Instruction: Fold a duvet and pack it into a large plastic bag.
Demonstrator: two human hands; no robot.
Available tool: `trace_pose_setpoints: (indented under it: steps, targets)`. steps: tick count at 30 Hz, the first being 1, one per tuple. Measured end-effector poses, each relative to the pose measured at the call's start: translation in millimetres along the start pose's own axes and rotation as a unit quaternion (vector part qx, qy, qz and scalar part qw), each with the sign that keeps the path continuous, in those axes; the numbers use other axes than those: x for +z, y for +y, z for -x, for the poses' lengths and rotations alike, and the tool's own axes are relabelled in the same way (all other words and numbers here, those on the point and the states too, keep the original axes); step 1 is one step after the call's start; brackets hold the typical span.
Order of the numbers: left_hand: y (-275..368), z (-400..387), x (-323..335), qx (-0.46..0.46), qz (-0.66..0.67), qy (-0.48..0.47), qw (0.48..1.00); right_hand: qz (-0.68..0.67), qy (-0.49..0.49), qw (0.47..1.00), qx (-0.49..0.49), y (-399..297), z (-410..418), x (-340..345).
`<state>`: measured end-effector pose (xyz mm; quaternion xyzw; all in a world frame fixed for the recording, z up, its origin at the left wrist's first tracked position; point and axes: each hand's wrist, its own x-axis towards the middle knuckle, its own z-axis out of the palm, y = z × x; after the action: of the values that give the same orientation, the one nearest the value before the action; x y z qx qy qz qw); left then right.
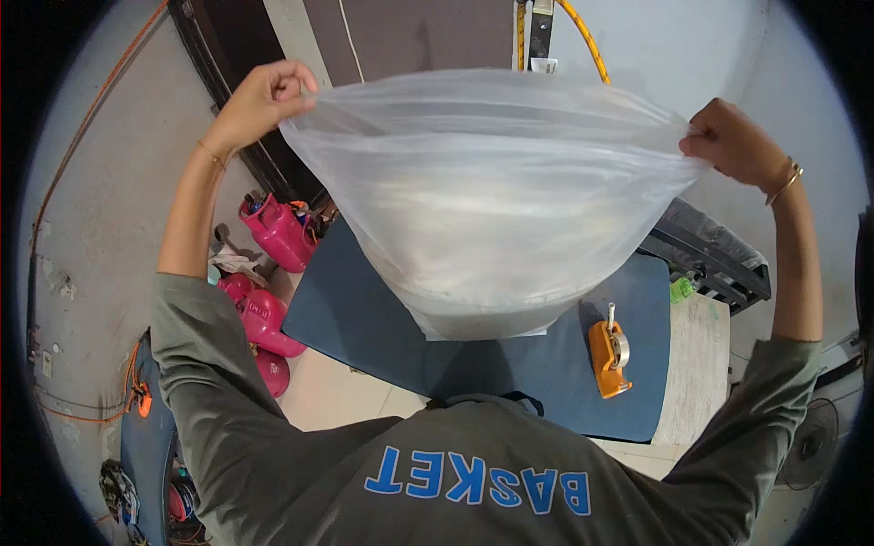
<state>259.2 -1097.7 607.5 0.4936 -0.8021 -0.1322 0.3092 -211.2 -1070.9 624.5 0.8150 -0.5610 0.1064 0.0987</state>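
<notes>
A large translucent plastic bag (491,218) stands on the blue tabletop (546,382) with its mouth spread wide. My left hand (263,102) pinches the left corner of the rim between thumb and fingers. On the opposite side, my right hand (734,143) is closed around the right corner, pulling the rim taut. Something pale and bulky shows through the film, but I cannot tell what it is. To the right of the bag lies an orange tape dispenser (608,358) with a roll of tape and a white-capped marker or pen (611,312) upright at its far end.
Several pink gas cylinders (280,235) stand on the floor left of the table. Beyond its right side are a dark metal rack (710,249) and a green bottle (681,289). A fan (811,443) stands at lower right. A yellow hose (586,37) hangs at the back wall.
</notes>
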Motion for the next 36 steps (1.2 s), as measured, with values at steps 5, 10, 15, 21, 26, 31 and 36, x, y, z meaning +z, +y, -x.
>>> trace_pose_setpoints:
  steps: [5, 10, 15, 21, 26, 31, 36]
  targets:
    - [-6, 17, 17, 0.149, -0.123, -0.008, 0.981, -0.083, -0.169, 0.976, -0.111, -2, -11, 30]
    - [29, 66, 44, 0.219, -0.192, 0.015, 0.957, -0.084, -0.158, 0.979, 0.093, -25, -13, 20]
    - [4, 62, 17, 0.234, -0.37, -0.033, 0.898, -0.001, 0.034, 0.992, -0.121, 18, -13, 30]
    - [-9, 52, 3, 0.248, -0.325, 0.082, 0.909, -0.083, -0.026, 0.994, 0.063, -6, -27, 1]
    - [-46, 56, 38, 0.16, -0.087, 0.255, 0.95, -0.175, -0.115, 0.975, 0.07, 1, -14, 23]
    - [-80, 94, 143, 0.052, 0.452, 0.213, 0.864, -0.523, 0.036, 0.851, 0.027, 17, 27, 62]
    - [-90, 122, 187, -0.096, 0.435, 0.092, 0.891, -0.637, -0.107, 0.761, -0.05, -2, 60, 146]
